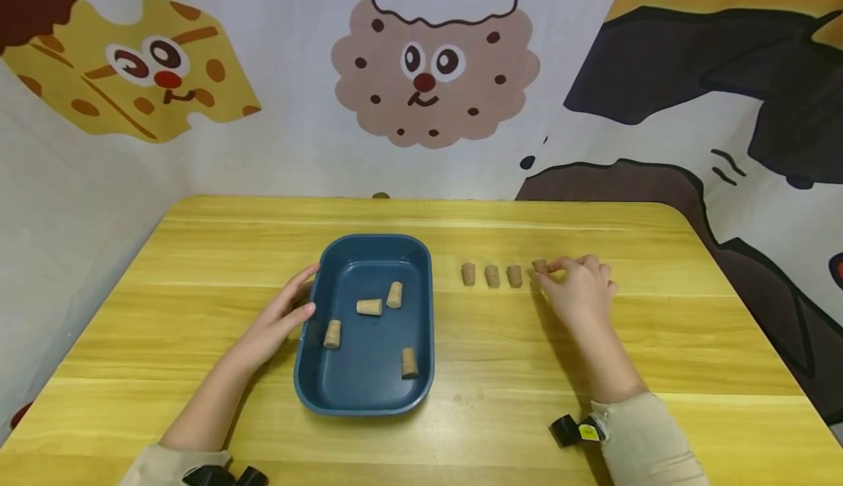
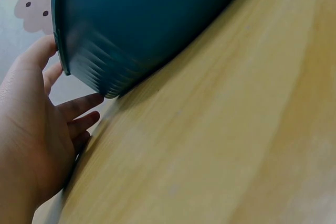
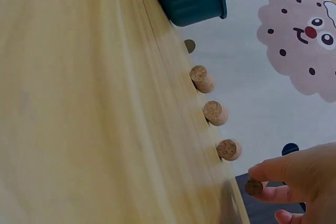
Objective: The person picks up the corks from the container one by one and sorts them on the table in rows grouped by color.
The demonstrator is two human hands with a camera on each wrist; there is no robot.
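My right hand pinches a cork stopper between thumb and finger, at the right end of a row of corks. Three others lie in that row: a left cork, a middle cork and a right cork. In the right wrist view the pinched cork shows its speckled end. My left hand rests against the left side of a blue tray, fingers fairly straight. The left wrist view shows fingertips right at the tray's ribbed outer wall. Several corks, one of them a sideways cork, lie inside the tray.
The wooden table has rounded far corners and meets a cartoon-printed curtain at the back. Black wrist cameras sit at both cuffs, the right camera close over the tabletop.
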